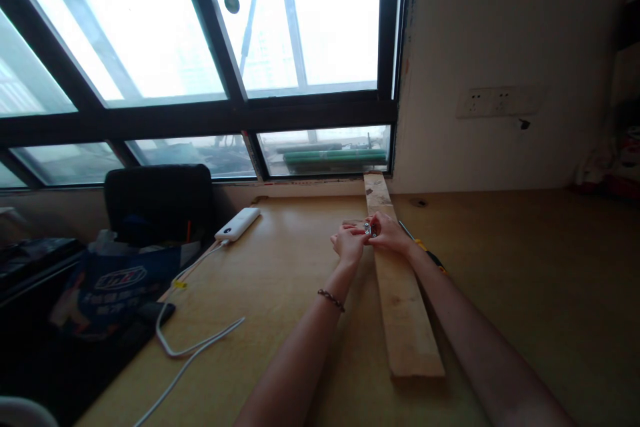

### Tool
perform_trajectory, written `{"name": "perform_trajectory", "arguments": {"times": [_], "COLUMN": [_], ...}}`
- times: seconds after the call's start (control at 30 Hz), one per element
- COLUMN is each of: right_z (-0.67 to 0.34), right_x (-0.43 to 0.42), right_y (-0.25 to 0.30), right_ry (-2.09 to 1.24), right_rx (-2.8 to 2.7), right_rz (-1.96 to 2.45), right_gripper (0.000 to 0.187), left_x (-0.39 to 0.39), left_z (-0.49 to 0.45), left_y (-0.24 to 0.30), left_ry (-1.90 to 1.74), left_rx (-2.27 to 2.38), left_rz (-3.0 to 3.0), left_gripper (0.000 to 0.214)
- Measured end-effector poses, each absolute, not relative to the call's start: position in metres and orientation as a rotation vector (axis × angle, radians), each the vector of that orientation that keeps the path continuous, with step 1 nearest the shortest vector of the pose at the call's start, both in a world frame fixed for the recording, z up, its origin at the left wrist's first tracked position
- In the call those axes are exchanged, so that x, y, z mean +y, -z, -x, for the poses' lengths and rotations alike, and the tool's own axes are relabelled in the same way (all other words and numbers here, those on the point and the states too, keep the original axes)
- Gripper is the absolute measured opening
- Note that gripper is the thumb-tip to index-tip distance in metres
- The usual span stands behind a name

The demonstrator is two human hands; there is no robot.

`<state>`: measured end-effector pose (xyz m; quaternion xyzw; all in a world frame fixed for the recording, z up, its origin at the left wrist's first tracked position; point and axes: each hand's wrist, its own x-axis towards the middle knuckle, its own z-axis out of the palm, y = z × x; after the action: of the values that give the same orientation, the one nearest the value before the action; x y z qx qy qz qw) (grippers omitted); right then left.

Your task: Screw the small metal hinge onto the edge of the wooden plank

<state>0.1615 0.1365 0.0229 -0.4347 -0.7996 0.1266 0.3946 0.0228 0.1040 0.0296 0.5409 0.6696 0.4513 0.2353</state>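
Small metal plate (pixel 367 229) pinched in the closed fingertips of our left hand (pixel 349 243) and right hand (pixel 391 235), over the wooden plank (pixel 406 310); we'd best hold it level.

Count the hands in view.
2: left hand, at the left side of the metal piece over the board; right hand, at that piece's right side.

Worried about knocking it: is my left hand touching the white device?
Apart: the head view shows a stretch of tabletop between your left hand and the white device.
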Motion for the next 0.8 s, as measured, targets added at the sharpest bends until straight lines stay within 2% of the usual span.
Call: {"name": "perform_trajectory", "arguments": {"times": [0.13,0.33,0.57,0.67,0.8], "right_z": [-0.161,-0.16,-0.159,-0.159,-0.16], "right_x": [0.135,0.137,0.137,0.136,0.135], "right_y": [-0.027,-0.027,-0.028,-0.028,-0.029], "right_ry": [-0.284,-0.271,-0.279,-0.251,-0.25], "right_rx": [-2.097,-2.103,-2.114,-2.124,-2.157], "right_rz": [1.055,1.039,1.041,1.043,1.059], "right_gripper": [0.026,0.022,0.02,0.019,0.025], "left_x": [0.1,0.098,0.098,0.094,0.095], "left_z": [-0.024,-0.027,-0.027,-0.028,-0.025], "left_y": [-0.033,-0.032,-0.031,-0.033,-0.052], "left_ry": [-1.227,-1.365,-1.348,-1.43,-1.581], "left_rx": [1.897,1.923,1.862,1.787,1.623], "left_rz": [-1.475,-1.649,-1.642,-1.806,-1.85], "left_gripper": [0.017,0.004,0.005,0.004,0.004]}}
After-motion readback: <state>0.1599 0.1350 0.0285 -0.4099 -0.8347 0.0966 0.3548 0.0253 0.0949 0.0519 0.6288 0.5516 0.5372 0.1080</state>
